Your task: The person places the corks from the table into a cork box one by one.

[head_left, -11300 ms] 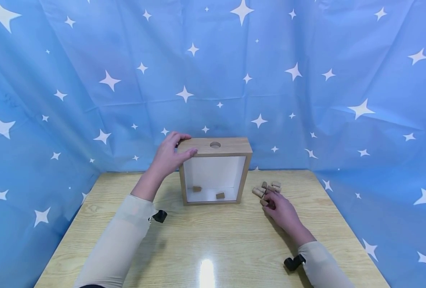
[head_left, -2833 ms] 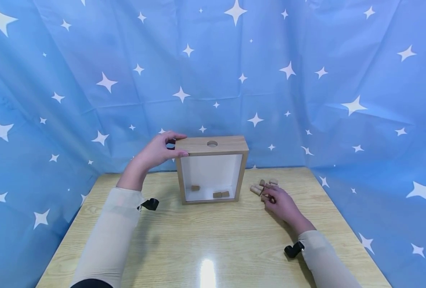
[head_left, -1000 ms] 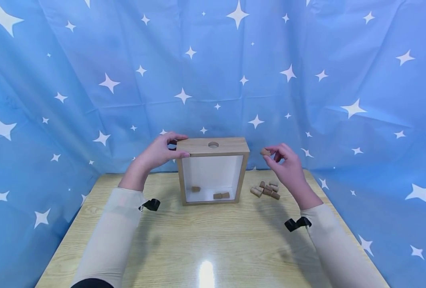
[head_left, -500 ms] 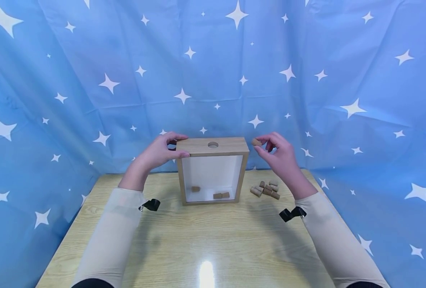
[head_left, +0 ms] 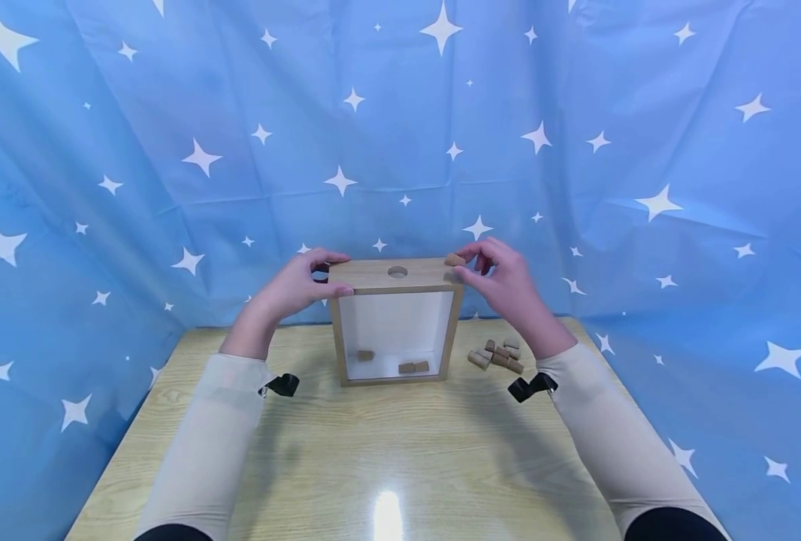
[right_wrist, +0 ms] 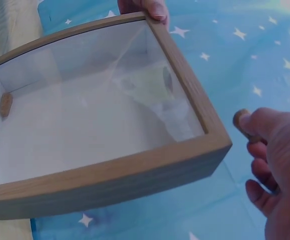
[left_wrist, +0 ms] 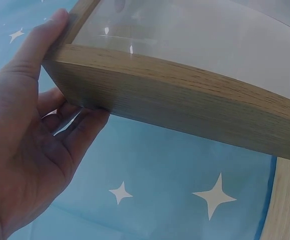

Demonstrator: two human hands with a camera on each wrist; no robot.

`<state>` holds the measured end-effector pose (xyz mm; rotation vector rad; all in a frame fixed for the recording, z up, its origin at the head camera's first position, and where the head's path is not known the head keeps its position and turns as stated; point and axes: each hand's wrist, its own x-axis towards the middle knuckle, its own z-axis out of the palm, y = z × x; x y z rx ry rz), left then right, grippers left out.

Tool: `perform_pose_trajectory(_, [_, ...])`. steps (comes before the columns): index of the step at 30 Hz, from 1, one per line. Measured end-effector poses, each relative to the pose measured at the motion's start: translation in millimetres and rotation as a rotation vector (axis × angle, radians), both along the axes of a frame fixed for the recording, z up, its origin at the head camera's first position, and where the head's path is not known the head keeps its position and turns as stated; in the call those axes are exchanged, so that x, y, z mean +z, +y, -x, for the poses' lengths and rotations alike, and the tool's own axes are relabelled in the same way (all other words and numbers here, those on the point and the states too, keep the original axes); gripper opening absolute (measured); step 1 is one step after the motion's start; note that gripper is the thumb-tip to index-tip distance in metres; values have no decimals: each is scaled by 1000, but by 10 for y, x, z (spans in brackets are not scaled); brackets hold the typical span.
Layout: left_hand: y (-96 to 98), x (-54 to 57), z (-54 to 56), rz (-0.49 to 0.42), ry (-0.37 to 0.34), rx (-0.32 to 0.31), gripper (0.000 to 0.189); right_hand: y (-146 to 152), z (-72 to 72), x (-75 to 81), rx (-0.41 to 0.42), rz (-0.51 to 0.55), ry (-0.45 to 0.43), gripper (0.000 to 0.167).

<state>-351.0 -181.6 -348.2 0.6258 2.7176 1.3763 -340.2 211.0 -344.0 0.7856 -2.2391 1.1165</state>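
Observation:
A wooden shadow box (head_left: 451, 338) with a clear front and a round hole (head_left: 397, 272) in its top stands upright on the table. My left hand (head_left: 292, 287) grips its upper left corner, thumb at the front and fingers behind, as the left wrist view also shows. Between thumb and fingertips my right hand (head_left: 505, 279) pinches a cork (head_left: 454, 260) at the right end of the box's top. In the right wrist view that cork (right_wrist: 242, 122) is apart from the frame. Inside the box, one cork (head_left: 365, 355) lies at left and two corks (head_left: 414, 367) lie together right of centre.
Several loose corks (head_left: 500, 358) lie in a pile on the wooden table (head_left: 373, 451), right of the box. A blue curtain with white stars (head_left: 400, 150) hangs close behind the table and along both sides.
My right hand has lifted a cork from the pile and carried it up and left to the box's top. Since the oldest frame, a further cork is inside the box. My left hand keeps its grip.

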Motion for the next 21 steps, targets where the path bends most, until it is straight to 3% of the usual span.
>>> perform_pose_trajectory(11, [-13,2,-1,-14,1,5,74,-309,77,164,26,-40,-140,17])
perform_pose_trajectory(21, [-7,-14,9,-14,4,-7,72,-460,121,175,53,-90,-126,16])
